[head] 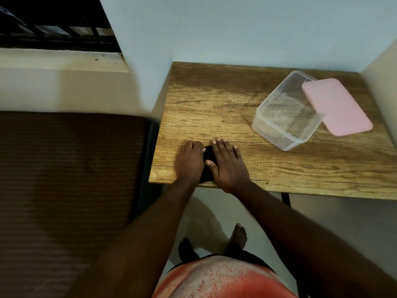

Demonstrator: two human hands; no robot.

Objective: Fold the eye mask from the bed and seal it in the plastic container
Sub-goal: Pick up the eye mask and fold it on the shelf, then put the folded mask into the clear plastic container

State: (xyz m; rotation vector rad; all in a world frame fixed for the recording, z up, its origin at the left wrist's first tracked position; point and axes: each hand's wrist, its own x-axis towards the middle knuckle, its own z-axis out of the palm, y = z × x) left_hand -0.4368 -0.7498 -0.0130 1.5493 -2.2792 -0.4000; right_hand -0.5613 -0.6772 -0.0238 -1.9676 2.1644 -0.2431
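**Eye mask pinned under both hands at table corner**

Eye mask (208,157), black, lies on the near-left corner of the wooden table (214,104), mostly covered. Only a dark strip shows between the hands. That strip runs lengthwise from the table's near edge away toward the wall, leaning slightly right at the far end. The full outline is hidden, so which way its ends point can't be told.

Right hand (227,166): fingers straight and slightly spread, palm flat down, thumb lying on the mask, fingertips past it on bare wood. It is pressing, not gripping.

Left hand (190,161): back of the hand up, thumb tip on the mask's far part. Its fingers look bent at the far side, and I can't tell whether they pinch cloth or just rest. The two hands almost touch.

Well apart, at the table's far right, a clear plastic box (285,112) stands open and upright, set diagonally. A pink lid (337,106) lies off it, touching the box's right rim.

A brown bed (64,168) sits left of the table. Bare feet show on the pale floor below.
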